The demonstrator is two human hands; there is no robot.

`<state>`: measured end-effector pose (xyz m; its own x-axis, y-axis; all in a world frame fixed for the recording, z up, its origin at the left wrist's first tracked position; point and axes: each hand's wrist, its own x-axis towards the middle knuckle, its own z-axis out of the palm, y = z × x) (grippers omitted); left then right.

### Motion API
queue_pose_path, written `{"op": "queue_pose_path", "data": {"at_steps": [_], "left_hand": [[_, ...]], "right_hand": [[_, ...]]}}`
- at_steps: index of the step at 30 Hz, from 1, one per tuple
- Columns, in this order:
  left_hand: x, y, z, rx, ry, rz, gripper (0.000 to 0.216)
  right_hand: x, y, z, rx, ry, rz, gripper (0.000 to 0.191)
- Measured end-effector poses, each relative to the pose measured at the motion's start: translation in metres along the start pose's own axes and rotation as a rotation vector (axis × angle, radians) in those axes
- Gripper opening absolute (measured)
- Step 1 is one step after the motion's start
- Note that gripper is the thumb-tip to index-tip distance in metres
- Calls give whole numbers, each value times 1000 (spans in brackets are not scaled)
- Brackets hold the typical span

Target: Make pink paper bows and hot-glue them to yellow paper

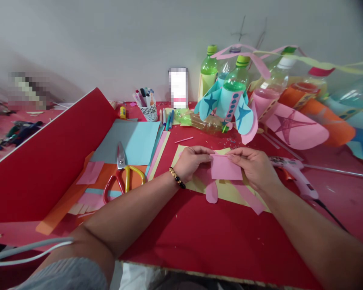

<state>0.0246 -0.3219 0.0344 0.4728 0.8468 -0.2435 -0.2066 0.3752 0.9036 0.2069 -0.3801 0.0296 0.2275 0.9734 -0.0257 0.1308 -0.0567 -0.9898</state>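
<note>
My gray sleeve (65, 276) is closest, down at eight o'clock from the small square of pink paper (226, 169) in my hands. The pink paper is over a yellow sheet (225, 196) on the red table (211, 237). My left hand (194, 162) pinches its top edge by the left corner, thumb and fingers pressed together. My right hand (257, 164) pinches the same edge on the right, with no gap either.

I think I am folding or rolling that edge over. It calls for small, even squeezes, so the edge stays straight and the thin paper does not crumple.

At ten o'clock, a white cup with black scale marks (151, 114) holds a bunch of markers (144, 96). At twelve o'clock stands a green soda bottle (236, 81), wrapped in blue paper with stars. A clear bottle with a white cap (278, 79) wears pink paper at one o'clock. A brownish bottle (206, 122) lies on its side at eleven o'clock. I cannot tell if anything is inside these bottles.
</note>
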Motion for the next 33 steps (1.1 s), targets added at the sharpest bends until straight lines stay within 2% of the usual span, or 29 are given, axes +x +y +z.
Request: {"op": "queue_pose_path", "data": {"at_steps": [10, 17, 22, 33], "left_hand": [[2, -2, 0, 52, 9, 47, 22], [2, -3, -1, 81, 21, 54, 24], [2, -4, -1, 73, 15, 68, 21], [1, -1, 0, -7, 29, 10, 22]], "right_hand": [[1, 0, 1, 57, -42, 43, 21], [1, -2, 2, 7, 16, 42, 25], [1, 0, 0, -1, 4, 61, 25], [1, 2, 0, 32, -21, 47, 22]]}}
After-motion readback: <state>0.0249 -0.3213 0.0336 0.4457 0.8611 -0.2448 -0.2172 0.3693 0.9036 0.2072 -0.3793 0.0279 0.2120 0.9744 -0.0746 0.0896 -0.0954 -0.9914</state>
